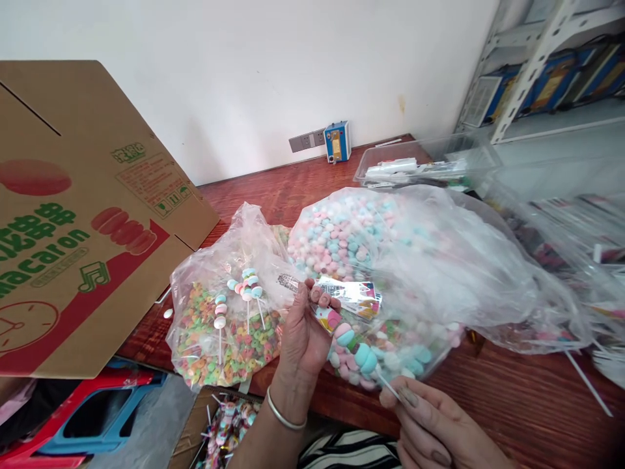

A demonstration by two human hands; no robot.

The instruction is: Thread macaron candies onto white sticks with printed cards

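Observation:
My left hand [303,335], with a silver bangle on its wrist, is closed on a small printed clear wrapper [349,298]. My right hand [430,423] pinches the white stick of a candy skewer [356,348] that carries pink and blue pieces. The skewer's top end sits at the mouth of the wrapper. Behind both hands lies a big clear bag of pastel pink, blue and white candies [351,234]. To its left lies a bag of colourful ring candies [224,332], with two finished skewers [244,293] resting on it.
A brown macaron carton [73,221] leans at the left. A clear tray [424,166] stands at the back of the wooden table [488,397], with a wall socket and a blue device [336,141]. More plastic bags and sticks lie right. Below, a box of wrapped skewers [224,423].

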